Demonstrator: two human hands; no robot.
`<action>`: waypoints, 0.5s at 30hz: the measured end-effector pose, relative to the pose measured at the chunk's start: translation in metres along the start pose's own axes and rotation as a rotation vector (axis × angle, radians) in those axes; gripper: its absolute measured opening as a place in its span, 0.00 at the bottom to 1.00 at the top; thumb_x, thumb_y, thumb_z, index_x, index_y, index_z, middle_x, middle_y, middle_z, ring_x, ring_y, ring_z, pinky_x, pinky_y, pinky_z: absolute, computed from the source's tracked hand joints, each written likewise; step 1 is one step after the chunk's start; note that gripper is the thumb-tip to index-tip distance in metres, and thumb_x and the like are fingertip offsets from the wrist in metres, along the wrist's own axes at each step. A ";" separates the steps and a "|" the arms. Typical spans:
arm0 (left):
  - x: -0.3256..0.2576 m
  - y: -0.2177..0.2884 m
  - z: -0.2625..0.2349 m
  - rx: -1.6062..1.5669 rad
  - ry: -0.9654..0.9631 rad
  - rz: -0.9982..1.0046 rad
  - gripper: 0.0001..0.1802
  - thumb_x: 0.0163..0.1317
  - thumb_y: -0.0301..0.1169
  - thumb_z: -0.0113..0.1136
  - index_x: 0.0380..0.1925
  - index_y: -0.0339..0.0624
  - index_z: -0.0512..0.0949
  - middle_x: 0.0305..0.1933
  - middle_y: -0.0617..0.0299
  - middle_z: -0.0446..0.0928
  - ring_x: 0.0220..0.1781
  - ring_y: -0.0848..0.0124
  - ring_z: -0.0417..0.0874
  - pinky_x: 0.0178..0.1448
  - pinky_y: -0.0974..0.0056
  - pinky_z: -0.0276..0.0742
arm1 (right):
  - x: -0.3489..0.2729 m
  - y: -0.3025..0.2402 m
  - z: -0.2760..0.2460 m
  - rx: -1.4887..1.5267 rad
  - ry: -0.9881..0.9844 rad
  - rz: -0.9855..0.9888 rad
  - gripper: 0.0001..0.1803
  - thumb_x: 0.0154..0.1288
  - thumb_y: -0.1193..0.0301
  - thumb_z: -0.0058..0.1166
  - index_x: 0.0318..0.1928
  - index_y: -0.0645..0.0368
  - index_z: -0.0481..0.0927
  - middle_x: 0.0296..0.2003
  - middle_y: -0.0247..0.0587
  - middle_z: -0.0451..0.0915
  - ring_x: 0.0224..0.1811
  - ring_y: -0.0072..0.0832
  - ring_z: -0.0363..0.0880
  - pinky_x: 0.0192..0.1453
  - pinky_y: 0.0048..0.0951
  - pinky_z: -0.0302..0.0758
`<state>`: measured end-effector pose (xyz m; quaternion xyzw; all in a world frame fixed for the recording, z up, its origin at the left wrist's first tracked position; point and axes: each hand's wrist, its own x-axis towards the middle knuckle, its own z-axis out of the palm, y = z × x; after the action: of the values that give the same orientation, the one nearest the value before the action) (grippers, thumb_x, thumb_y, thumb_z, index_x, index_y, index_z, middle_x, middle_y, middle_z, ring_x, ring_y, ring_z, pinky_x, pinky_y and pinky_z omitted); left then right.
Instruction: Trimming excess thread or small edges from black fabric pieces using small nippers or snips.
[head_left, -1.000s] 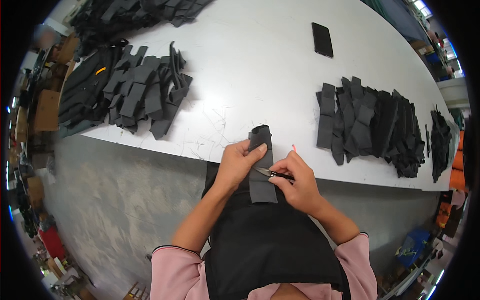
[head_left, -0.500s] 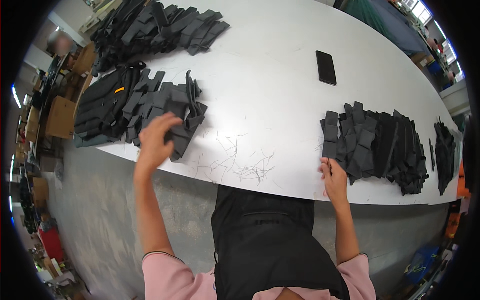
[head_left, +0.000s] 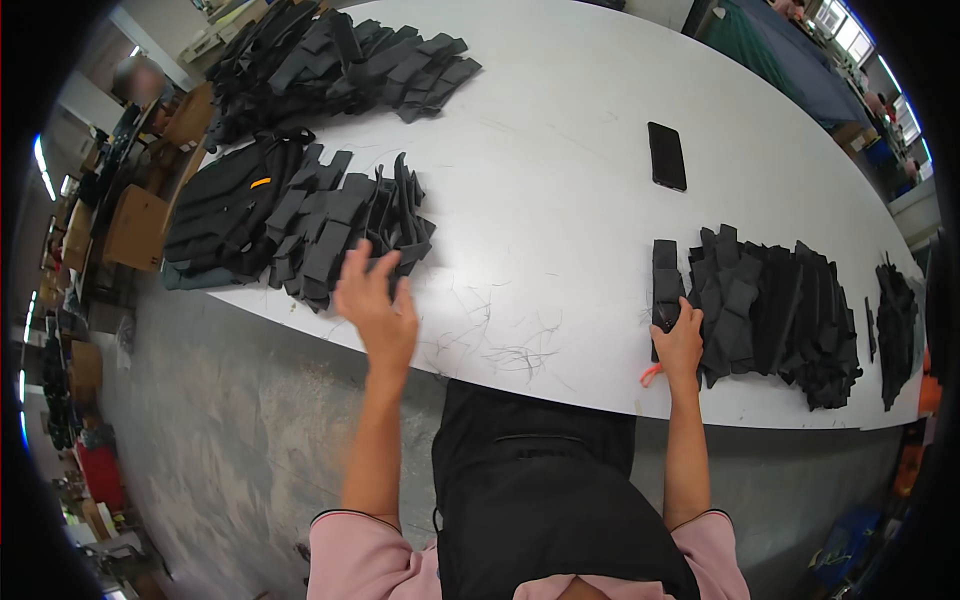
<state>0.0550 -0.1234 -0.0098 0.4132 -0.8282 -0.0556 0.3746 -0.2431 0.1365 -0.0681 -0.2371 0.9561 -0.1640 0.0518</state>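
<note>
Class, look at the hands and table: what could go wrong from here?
The left hand is near the left pile of strips, which lies close to the front edge of the table; a snag might pull some off.
Loose threads between the piles might cling to strips.
The right hand is at a strip beside the right pile; a nudge might skew it.

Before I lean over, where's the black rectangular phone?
In the head view, the phone lies right of centre, beyond the grey fabric strips by the right hand.
</note>
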 end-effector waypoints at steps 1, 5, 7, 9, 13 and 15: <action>-0.005 0.013 0.002 -0.088 -0.031 -0.002 0.20 0.53 0.26 0.58 0.49 0.46 0.74 0.65 0.53 0.63 0.68 0.56 0.60 0.68 0.48 0.46 | 0.001 0.000 0.001 -0.004 -0.005 0.015 0.37 0.47 0.68 0.63 0.58 0.59 0.62 0.50 0.48 0.65 0.45 0.51 0.76 0.47 0.45 0.74; -0.026 0.058 0.013 -0.396 -0.116 -0.097 0.20 0.52 0.22 0.57 0.48 0.42 0.74 0.61 0.51 0.66 0.64 0.55 0.65 0.66 0.54 0.56 | 0.000 0.002 0.008 -0.004 0.052 -0.011 0.30 0.47 0.70 0.62 0.52 0.59 0.64 0.48 0.48 0.65 0.44 0.52 0.75 0.46 0.46 0.74; -0.035 0.078 0.018 -0.532 -0.180 -0.152 0.20 0.52 0.21 0.56 0.48 0.40 0.74 0.60 0.50 0.67 0.62 0.54 0.68 0.62 0.56 0.61 | -0.004 0.001 0.008 0.067 0.135 -0.020 0.26 0.49 0.70 0.62 0.47 0.58 0.65 0.44 0.46 0.65 0.42 0.51 0.75 0.43 0.46 0.73; -0.036 0.081 0.023 -0.677 -0.249 -0.204 0.20 0.52 0.20 0.55 0.48 0.39 0.74 0.59 0.50 0.68 0.60 0.54 0.70 0.59 0.58 0.66 | -0.005 0.002 0.005 0.086 0.152 -0.037 0.23 0.50 0.71 0.62 0.44 0.58 0.66 0.42 0.45 0.66 0.41 0.49 0.76 0.43 0.44 0.73; 0.001 0.048 0.052 -0.446 -0.169 -0.128 0.16 0.53 0.20 0.55 0.44 0.36 0.73 0.45 0.49 0.72 0.48 0.54 0.74 0.48 0.57 0.71 | -0.001 0.027 0.013 0.272 0.154 -0.131 0.15 0.54 0.74 0.61 0.38 0.60 0.69 0.37 0.42 0.67 0.39 0.40 0.75 0.42 0.38 0.72; 0.030 0.012 0.066 -0.188 -0.043 -0.019 0.15 0.53 0.21 0.57 0.43 0.36 0.73 0.42 0.50 0.72 0.43 0.54 0.74 0.45 0.55 0.70 | -0.005 0.024 0.012 0.281 0.138 -0.124 0.13 0.54 0.74 0.61 0.37 0.61 0.70 0.37 0.41 0.68 0.38 0.38 0.75 0.42 0.36 0.72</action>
<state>-0.0074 -0.1517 -0.0352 0.3828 -0.8231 -0.1454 0.3934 -0.2468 0.1555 -0.0878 -0.2740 0.9087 -0.3148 0.0085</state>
